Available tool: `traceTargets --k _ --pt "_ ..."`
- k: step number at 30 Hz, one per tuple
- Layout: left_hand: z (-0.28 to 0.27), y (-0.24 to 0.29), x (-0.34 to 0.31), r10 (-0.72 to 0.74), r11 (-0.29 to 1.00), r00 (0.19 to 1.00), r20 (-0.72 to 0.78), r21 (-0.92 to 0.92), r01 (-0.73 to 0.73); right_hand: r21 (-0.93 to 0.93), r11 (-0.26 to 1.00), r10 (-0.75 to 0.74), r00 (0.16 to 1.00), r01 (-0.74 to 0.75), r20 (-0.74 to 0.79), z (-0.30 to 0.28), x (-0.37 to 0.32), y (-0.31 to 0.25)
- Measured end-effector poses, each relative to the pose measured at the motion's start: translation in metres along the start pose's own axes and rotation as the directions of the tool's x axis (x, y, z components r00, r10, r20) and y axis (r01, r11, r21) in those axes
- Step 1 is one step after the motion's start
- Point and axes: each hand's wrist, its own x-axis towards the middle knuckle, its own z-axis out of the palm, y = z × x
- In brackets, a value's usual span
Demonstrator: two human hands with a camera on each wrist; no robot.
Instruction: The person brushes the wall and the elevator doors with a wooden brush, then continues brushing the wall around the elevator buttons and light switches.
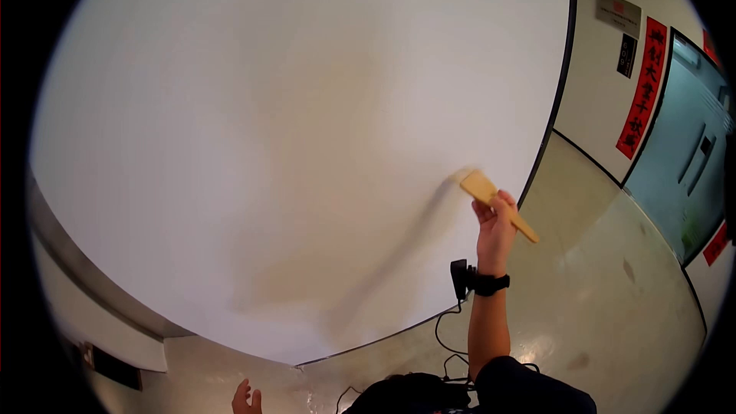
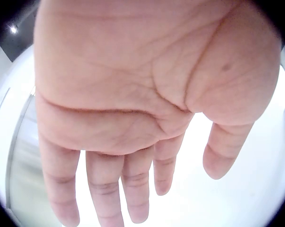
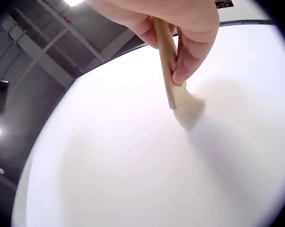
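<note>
My right hand [image 1: 497, 231] pinches a light wooden spatula-like tool [image 1: 478, 185] by its handle, near the right side of a large white board [image 1: 345, 146]. In the right wrist view, the fingers and thumb of the right hand [image 3: 180, 38] hold the tool [image 3: 187, 106], its wide end at or close to the white surface [image 3: 123, 156]; whether they touch I cannot tell. My left hand [image 1: 246, 399] is low in the head view, holding nothing. The left wrist view shows that palm [image 2: 133, 94] with its fingers relaxed and spread.
Dark edging borders the board on the right. Beyond stand a glass door [image 1: 682, 153], a red banner [image 1: 642, 88] and a wall plaque [image 1: 618, 14]. Pale shiny floor [image 1: 598, 276] lies below. A black cable [image 1: 438, 330] hangs from the device on my right wrist.
</note>
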Motion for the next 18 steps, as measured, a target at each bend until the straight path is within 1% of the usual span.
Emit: traceTargets --k 3,7,10,12,13,15,18 --pt "0.002 -0.007 -0.002 -0.009 0.999 1.000 -0.024 -0.037 0.009 0.058 0.998 -0.041 0.998 0.039 0.036 0.013 0.006 -0.011" --pt "0.008 -0.003 0.001 -0.042 0.999 0.999 -0.028 -0.033 0.041 0.042 0.999 0.014 0.998 -0.011 -0.069 -0.036 0.010 0.020" --pt "0.008 -0.001 0.004 -0.048 0.999 0.999 -0.017 -0.025 0.047 -0.036 0.994 0.092 0.967 -0.103 -0.237 -0.095 -0.006 0.061" --pt "0.008 -0.001 0.007 -0.040 0.999 0.999 -0.010 -0.019 0.040 -0.162 0.967 0.128 0.926 -0.196 -0.355 -0.130 -0.022 0.083" --pt "0.017 0.003 0.010 -0.023 0.999 1.000 -0.010 -0.027 0.023 -0.210 0.946 0.136 0.890 -0.247 -0.435 -0.160 -0.018 0.103" --pt "0.023 0.002 0.016 0.016 0.999 1.000 -0.010 -0.045 -0.016 -0.276 0.890 0.198 0.854 -0.362 -0.481 -0.187 -0.026 0.120" --pt "0.010 0.008 0.014 0.026 0.999 1.000 -0.004 -0.023 -0.026 -0.245 0.914 0.206 0.890 -0.324 -0.407 -0.170 -0.031 0.113"
